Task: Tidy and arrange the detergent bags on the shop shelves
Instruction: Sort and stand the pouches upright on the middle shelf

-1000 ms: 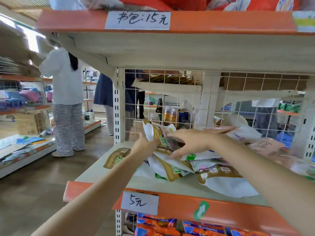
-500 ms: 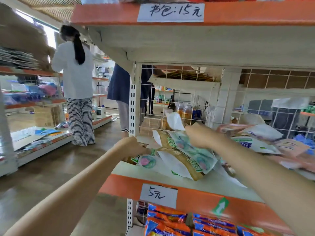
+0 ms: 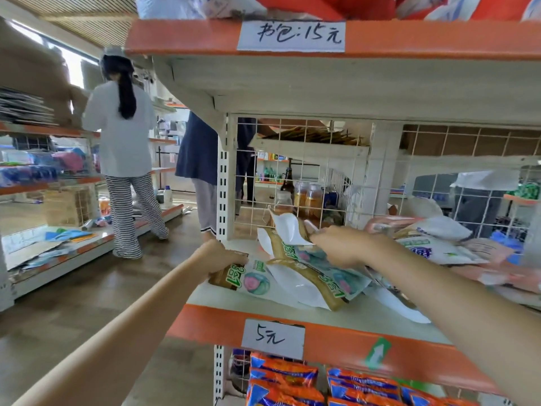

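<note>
Since a moment ago our right hand (image 3: 339,246) has lifted a detergent bag (image 3: 310,265) off the heap; its fingers pinch the top edge, while our left hand (image 3: 218,257) grips another bag (image 3: 248,278) flat on the shelf (image 3: 345,317), likely steadying it for stacking

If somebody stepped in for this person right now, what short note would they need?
Left hand: grips the flat bag at the shelf's left front corner.
Right hand: pinches the top of a tan-and-white bag, lifted off the heap.
Bags: loose overlapping pile mid-shelf; more mixed bags heaped to the right.
Done: nothing lined up yet.
Left: set the held bags down neatly, then straighten the rest.
</note>
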The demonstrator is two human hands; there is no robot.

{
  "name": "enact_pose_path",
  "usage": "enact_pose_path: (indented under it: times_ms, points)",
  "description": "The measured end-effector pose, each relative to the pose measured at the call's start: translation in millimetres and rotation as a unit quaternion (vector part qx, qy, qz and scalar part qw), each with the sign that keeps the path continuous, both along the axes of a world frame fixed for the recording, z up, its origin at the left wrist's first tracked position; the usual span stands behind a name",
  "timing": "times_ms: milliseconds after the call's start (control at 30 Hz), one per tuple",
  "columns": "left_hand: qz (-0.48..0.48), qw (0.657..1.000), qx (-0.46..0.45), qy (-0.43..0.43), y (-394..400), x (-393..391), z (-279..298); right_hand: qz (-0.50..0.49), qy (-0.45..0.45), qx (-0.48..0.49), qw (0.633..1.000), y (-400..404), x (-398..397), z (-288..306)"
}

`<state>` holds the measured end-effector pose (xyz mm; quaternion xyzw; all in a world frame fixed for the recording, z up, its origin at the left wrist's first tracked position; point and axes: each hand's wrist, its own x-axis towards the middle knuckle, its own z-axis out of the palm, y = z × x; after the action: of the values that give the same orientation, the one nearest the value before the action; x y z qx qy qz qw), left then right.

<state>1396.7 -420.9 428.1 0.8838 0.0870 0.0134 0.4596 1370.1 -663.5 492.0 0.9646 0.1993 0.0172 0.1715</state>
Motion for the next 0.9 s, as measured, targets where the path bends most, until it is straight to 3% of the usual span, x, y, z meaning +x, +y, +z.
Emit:
enact_pose_path:
  times_ms: [100, 233, 333, 467, 600, 700, 767, 833, 900]
  points:
    - [0.024, 0.999, 0.027, -0.028, -4, 6, -2, 0.010, 0.014, -0.042, 0.999, -6, -16, -1]
    - [0.036, 0.998, -0.011, -0.051, 3, 13, 1, 0.039, -0.004, -0.072, 0.997, -12, -43, -3]
    - [0.036, 0.997, -0.012, -0.067, 9, 13, 4, -0.007, 0.086, -0.054, 0.995, -10, -46, 3]
    - [0.082, 0.990, 0.053, -0.101, 26, 8, 12, -0.026, 0.188, 0.057, 0.980, 3, -28, 29]
    - [0.166, 0.971, 0.067, -0.156, 43, -3, 30, 0.033, 0.097, 0.127, 0.987, 31, -5, 27]
    - [0.224, 0.938, 0.067, -0.255, 51, -18, 46, 0.059, 0.108, 0.154, 0.980, 48, 5, 11]
    - [0.255, 0.913, 0.030, -0.317, 53, -29, 57, 0.057, 0.120, 0.182, 0.974, 50, 9, 10]
    - [0.280, 0.893, -0.061, -0.347, 53, -35, 69, 0.060, 0.140, 0.255, 0.955, 43, 13, 18]
    - [0.262, 0.883, -0.149, -0.359, 46, -36, 82, 0.029, 0.187, 0.421, 0.887, 33, 11, 26]
